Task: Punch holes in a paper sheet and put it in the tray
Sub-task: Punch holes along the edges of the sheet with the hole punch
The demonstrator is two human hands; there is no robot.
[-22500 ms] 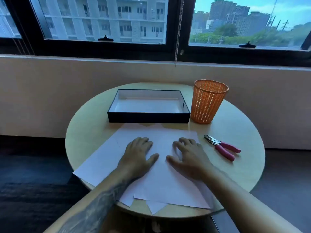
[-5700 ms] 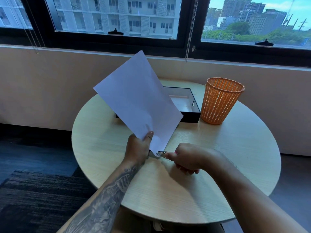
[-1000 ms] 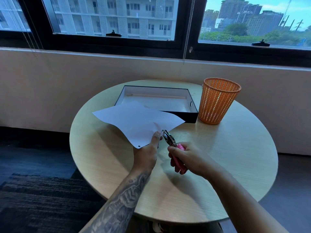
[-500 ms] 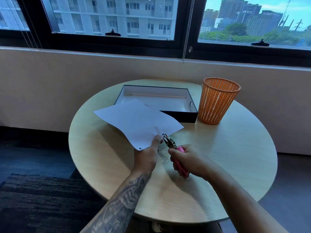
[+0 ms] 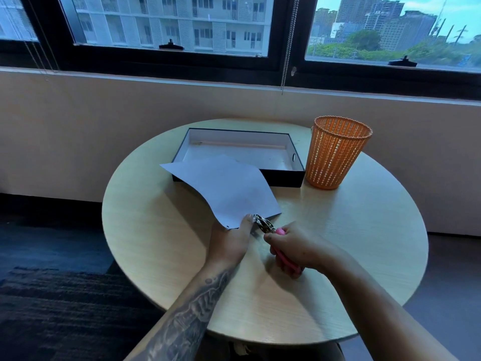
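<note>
- White paper sheet [image 5: 226, 188] hangs low over the round wooden table [image 5: 338, 243], pinched at its near edge by the left hand [image 5: 230, 243], thumb on top; one small hole shows near the sheet's near-left corner.
- The sheet's long axis runs away from the person, up and to the left, so its far corner overlaps the near wall of the black tray [image 5: 283, 178].
- The right hand [image 5: 299, 247] is wrapped around the pink handles of a hole punch [image 5: 264, 225], whose metal head meets the sheet's near edge just right of the left thumb; whether the handles are fully squeezed cannot be told.
- Judged from this, a further hole is being set, and the left hand, nearer the tray, would carry the sheet forward.
- The tray, white inside, lies straight ahead beyond the sheet; it appears to hold paper already, though this is hard to confirm.
- An orange mesh basket [image 5: 335, 155] stands just right of the tray; its contents cannot be seen.
</note>
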